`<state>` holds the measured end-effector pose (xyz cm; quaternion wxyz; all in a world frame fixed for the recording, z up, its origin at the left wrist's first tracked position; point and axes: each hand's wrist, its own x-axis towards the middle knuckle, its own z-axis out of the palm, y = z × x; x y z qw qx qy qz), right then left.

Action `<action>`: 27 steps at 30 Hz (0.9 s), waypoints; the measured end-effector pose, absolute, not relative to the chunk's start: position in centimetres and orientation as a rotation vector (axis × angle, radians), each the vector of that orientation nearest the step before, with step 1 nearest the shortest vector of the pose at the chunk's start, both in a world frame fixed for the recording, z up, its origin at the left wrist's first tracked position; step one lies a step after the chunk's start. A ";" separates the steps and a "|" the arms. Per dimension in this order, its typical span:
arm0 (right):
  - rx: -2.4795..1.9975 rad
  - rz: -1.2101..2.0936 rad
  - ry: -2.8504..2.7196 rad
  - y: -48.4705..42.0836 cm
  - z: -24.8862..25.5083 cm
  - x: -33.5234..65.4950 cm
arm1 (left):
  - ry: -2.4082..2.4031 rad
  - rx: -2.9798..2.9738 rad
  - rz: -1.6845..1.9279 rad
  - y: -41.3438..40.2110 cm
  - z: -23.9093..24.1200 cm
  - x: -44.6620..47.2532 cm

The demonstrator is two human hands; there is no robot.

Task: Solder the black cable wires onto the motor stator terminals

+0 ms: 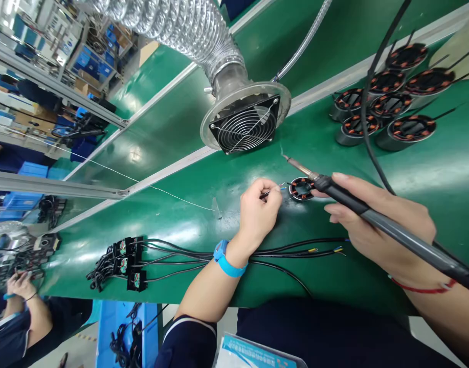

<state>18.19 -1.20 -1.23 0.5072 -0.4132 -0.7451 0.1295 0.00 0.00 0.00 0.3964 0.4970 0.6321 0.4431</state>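
— Where is there free room on the green bench?

— Left of the left hand the mat lies bare, crossed only by a thin solder wire.

— And nearer the body?

— Black cables run under the left wrist, with small fans at their far-left end.

— Behind the work?

— The extractor fan stands close behind the small stator; a cluster of stators fills the far right. The soldering iron in the right hand bars the right side, its cord looping above.

Small copper-wound stator flat on green mat, soldering iron angled above
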 end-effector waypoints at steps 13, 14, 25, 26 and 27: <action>-1.122 0.399 -2.019 -0.5 -0.2 16.4 | 1.503 1.319 1.124 -0.6 -0.4 -0.6; -1.115 0.356 -2.060 -0.4 0.0 16.1 | 1.482 1.323 1.130 -0.8 -0.4 -0.6; -1.093 -0.232 -2.288 0.3 0.5 14.3 | 1.501 1.413 1.125 -1.7 0.2 -0.8; -1.086 -0.265 -2.303 0.2 0.6 14.2 | 1.518 1.443 1.123 -1.7 0.3 -0.7; -1.080 -0.271 -2.309 0.0 0.6 14.0 | 1.536 1.463 1.122 -1.7 0.3 -0.7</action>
